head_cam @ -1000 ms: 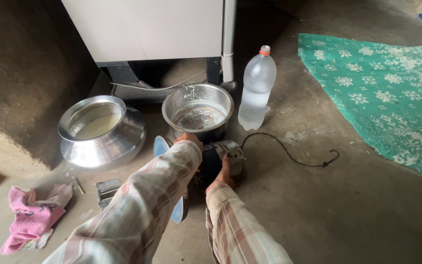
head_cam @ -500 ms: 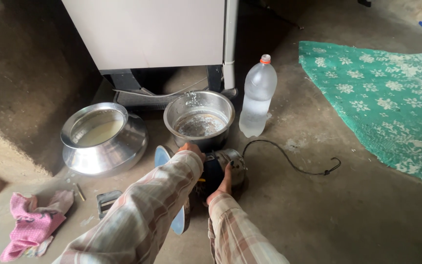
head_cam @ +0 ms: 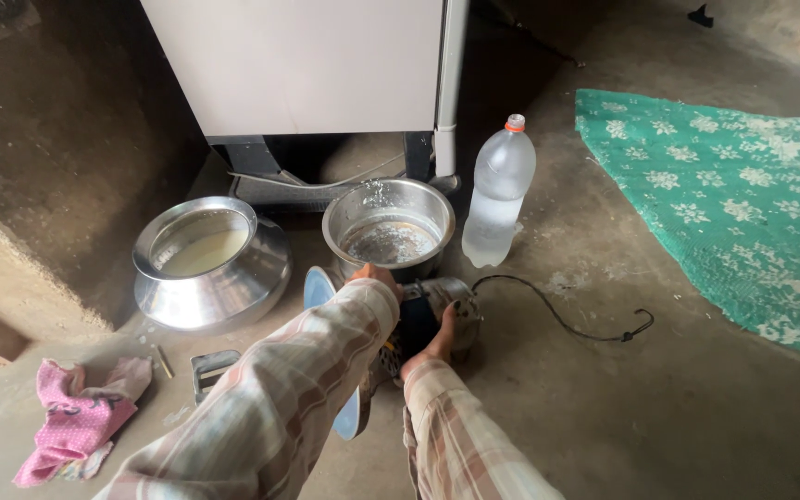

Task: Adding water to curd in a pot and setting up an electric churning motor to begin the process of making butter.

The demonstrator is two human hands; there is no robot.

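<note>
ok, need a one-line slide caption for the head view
Both hands, left hand and right hand, grip a small motor on the floor beside a steel bowl and plastic bottle.

Bare grey concrete floor [head_cam: 696, 407] under soft daylight. A pale cabinet [head_cam: 307, 65] stands at the back; right of it lies a green patterned mat [head_cam: 724, 204], left of it a rough earthen wall [head_cam: 39, 185].

Motor [head_cam: 437, 319] half hidden under sleeves, hands [head_cam: 432, 343].
</note>
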